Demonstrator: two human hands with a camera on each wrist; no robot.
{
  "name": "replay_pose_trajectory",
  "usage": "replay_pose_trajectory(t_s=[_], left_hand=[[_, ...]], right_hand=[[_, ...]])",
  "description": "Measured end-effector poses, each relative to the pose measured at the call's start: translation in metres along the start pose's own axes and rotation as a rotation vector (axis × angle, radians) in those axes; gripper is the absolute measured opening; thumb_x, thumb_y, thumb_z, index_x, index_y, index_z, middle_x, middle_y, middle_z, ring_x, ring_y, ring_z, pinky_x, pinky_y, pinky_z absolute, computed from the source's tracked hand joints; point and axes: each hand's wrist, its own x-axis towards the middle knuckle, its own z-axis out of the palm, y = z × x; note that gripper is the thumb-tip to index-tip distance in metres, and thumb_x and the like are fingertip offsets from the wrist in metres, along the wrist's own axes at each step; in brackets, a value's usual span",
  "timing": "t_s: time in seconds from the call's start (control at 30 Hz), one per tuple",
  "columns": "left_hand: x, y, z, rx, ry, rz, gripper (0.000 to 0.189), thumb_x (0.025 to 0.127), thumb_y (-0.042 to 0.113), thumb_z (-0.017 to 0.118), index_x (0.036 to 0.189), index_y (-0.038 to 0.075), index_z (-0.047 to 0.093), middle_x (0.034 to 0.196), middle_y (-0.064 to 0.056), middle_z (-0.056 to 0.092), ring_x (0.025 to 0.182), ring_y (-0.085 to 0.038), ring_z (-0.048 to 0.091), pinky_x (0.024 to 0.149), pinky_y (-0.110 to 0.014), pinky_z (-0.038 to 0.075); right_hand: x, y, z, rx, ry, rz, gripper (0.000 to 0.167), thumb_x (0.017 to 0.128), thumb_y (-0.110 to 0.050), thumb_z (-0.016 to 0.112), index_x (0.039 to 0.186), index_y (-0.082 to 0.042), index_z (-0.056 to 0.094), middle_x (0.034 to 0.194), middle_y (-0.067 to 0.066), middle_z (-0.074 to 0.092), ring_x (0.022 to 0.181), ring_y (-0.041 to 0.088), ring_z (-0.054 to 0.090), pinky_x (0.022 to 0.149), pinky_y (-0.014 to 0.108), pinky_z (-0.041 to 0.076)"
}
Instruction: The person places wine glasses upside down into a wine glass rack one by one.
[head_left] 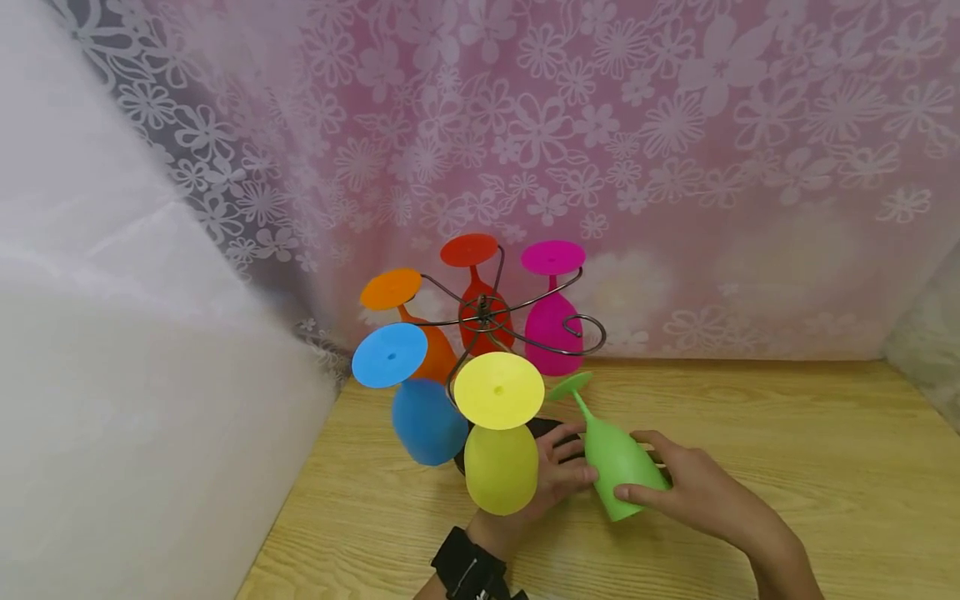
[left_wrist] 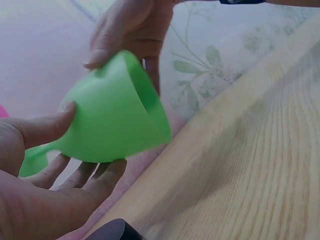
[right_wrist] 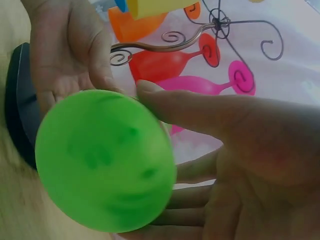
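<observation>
A green plastic wine glass [head_left: 618,467] tilts over the table, its foot up and away and its rim down towards me. My left hand [head_left: 553,479] holds the bowl near the stem; in the left wrist view its thumb lies on one side and its fingers [left_wrist: 107,182] on the other. My right hand [head_left: 701,492] grips the bowl nearer the rim, thumb in front. In the right wrist view the glass's round mouth [right_wrist: 105,165] faces the camera. Left of it stands a wire glass rack [head_left: 483,311], with a curled arm [head_left: 592,337] bearing no glass.
Upside down on the rack hang yellow [head_left: 501,471], blue [head_left: 430,422], orange [head_left: 435,354], red [head_left: 480,321] and magenta [head_left: 552,337] glasses. The rack's black base [right_wrist: 22,100] stands on the wooden table [head_left: 825,467]. Behind is a pink flowered curtain [head_left: 675,167]; a white sheet [head_left: 135,333] hangs left.
</observation>
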Motion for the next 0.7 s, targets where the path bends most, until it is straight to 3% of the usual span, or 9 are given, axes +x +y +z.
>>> replay_pose_trajectory(t_s=[0.23, 0.43, 0.5, 0.57, 0.63, 0.7], left_hand=[[-0.002, 0.003, 0.005, 0.126, -0.004, 0.039, 0.060, 0.094, -0.009, 0.066, 0.151, -0.001, 0.046, 0.149, -0.023, 0.051, 0.135, -0.036, 0.054, 0.108, -0.037, 0.048], [-0.003, 0.009, 0.011, 0.209, -0.002, 0.067, 0.058, 0.095, -0.009, 0.065, 0.150, 0.000, 0.048, 0.147, -0.022, 0.053, 0.137, -0.038, 0.051, 0.109, -0.038, 0.047], [-0.007, 0.017, 0.012, 0.310, -0.023, 0.067, 0.054, 0.098, -0.004, 0.064, 0.150, 0.002, 0.048, 0.146, -0.018, 0.055, 0.135, -0.034, 0.054, 0.108, -0.036, 0.048], [-0.016, 0.036, 0.020, 0.434, -0.039, 0.050, 0.049, 0.101, -0.003, 0.061, 0.149, -0.002, 0.048, 0.145, -0.020, 0.056, 0.134, -0.033, 0.055, 0.108, -0.036, 0.049], [-0.026, 0.055, 0.024, 0.558, -0.049, 0.040, 0.042, 0.104, 0.001, 0.058, 0.144, -0.007, 0.051, 0.140, -0.026, 0.059, 0.131, -0.039, 0.057, 0.107, -0.038, 0.050], [-0.035, 0.067, 0.019, 0.636, -0.075, 0.053, 0.037, 0.106, 0.005, 0.055, 0.138, -0.013, 0.053, 0.134, -0.034, 0.059, 0.126, -0.046, 0.058, 0.105, -0.045, 0.051]], right_hand=[[0.002, 0.009, 0.004, 0.008, -0.082, -0.004, 0.090, 0.084, -0.041, 0.085, 0.142, 0.012, 0.044, 0.106, 0.010, 0.070, 0.087, 0.016, 0.066, 0.068, 0.030, 0.055], [0.003, 0.013, 0.003, -0.011, -0.084, -0.013, 0.087, 0.082, -0.041, 0.087, 0.139, 0.009, 0.046, 0.106, 0.010, 0.069, 0.090, 0.019, 0.066, 0.068, 0.031, 0.055], [0.003, 0.014, 0.002, -0.017, -0.074, -0.005, 0.088, 0.081, -0.041, 0.088, 0.140, 0.007, 0.045, 0.108, 0.012, 0.069, 0.093, 0.022, 0.066, 0.070, 0.034, 0.056], [0.004, 0.016, 0.000, -0.030, -0.056, 0.009, 0.090, 0.080, -0.041, 0.088, 0.142, 0.007, 0.043, 0.111, 0.014, 0.068, 0.097, 0.026, 0.067, 0.072, 0.038, 0.057], [0.003, 0.017, -0.002, -0.040, -0.022, 0.025, 0.093, 0.080, -0.043, 0.088, 0.144, 0.005, 0.042, 0.114, 0.016, 0.068, 0.099, 0.030, 0.068, 0.073, 0.040, 0.058], [0.002, 0.018, -0.004, -0.054, 0.027, 0.029, 0.094, 0.080, -0.045, 0.088, 0.146, 0.004, 0.041, 0.118, 0.019, 0.067, 0.103, 0.034, 0.068, 0.075, 0.042, 0.058]])
